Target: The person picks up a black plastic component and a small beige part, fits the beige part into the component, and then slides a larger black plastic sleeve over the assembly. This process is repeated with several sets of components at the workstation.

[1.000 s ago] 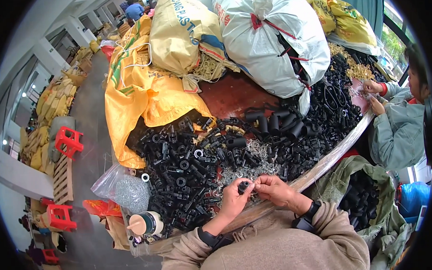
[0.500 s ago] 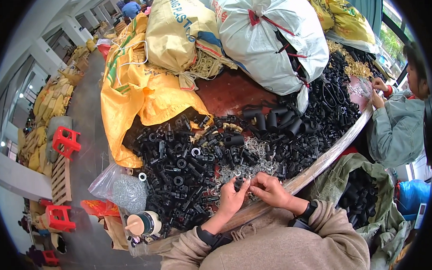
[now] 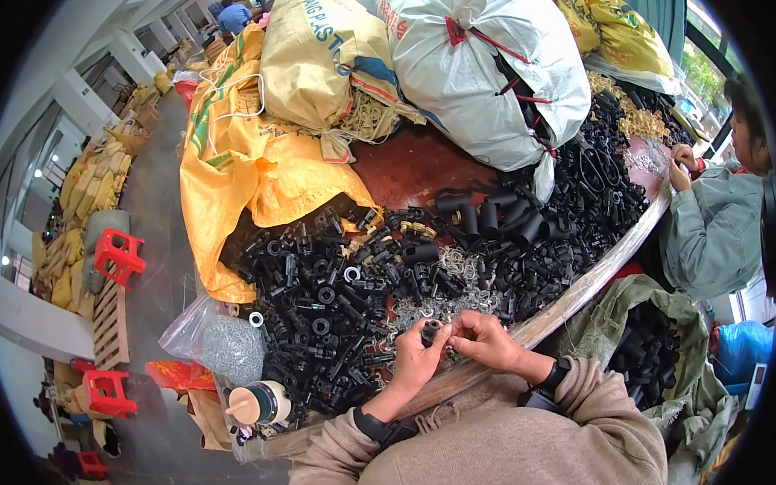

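Observation:
Close to the table's front edge, my left hand is closed around a small black plastic fitting, its round hollow end showing upward. My right hand is right beside it, thumb and fingertips pinched together near the fitting; whatever sits in that pinch is too small to make out. Just beyond my fingers lies a heap of small silvery metal clips. To the left spreads a large pile of black plastic fittings, some with round ring ends.
Black tubes and large sacks, one white, stand farther back. At left are a bag of metal bits and a lidded jar. A green sack of black parts stands right, near a co-worker.
The black fitting in my left hand has turned slightly, so its hollow end shows more. Both hands stay almost in place, and the co-worker's hands have shifted a little.

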Demonstrator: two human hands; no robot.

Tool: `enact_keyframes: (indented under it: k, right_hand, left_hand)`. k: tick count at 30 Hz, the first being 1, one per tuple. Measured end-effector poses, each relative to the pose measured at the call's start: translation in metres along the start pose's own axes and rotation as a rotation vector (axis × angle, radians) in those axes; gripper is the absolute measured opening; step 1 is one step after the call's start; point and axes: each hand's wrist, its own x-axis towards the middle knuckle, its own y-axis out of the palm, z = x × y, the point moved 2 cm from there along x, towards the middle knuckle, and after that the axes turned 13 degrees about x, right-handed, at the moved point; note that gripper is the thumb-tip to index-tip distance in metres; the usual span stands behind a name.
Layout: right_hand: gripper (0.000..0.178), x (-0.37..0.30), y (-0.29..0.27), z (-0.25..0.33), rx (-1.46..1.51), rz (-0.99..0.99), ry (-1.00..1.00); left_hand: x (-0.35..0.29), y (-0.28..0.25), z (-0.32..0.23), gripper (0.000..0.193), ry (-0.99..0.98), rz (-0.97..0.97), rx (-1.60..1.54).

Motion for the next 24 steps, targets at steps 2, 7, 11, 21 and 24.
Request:
enact_keyframes:
  k: [2,7,11,21,24]
  right_hand:
    - [0.011,-0.001,0.001,-0.008,0.332,0.009,0.137]
    - [0.012,-0.002,-0.002,-0.006,0.687,0.086,0.381]
    - [0.013,-0.004,0.004,-0.013,0.863,0.052,0.42]
    - [0.013,0.0,0.002,-0.003,0.535,0.026,0.286]
    - [0.013,0.005,0.0,0.006,0.167,-0.01,0.084]
  left_hand:
    - [0.001,0.001,0.0,0.017,0.002,0.002,-0.022]
    - [-0.001,0.0,0.009,0.018,-0.071,0.063,-0.064]
    - [-0.001,0.001,0.008,0.019,-0.067,0.087,-0.089]
    - [-0.001,0.004,0.014,0.017,-0.147,0.103,-0.142]
    - [0.0,0.005,0.016,0.017,-0.157,0.093,-0.149]
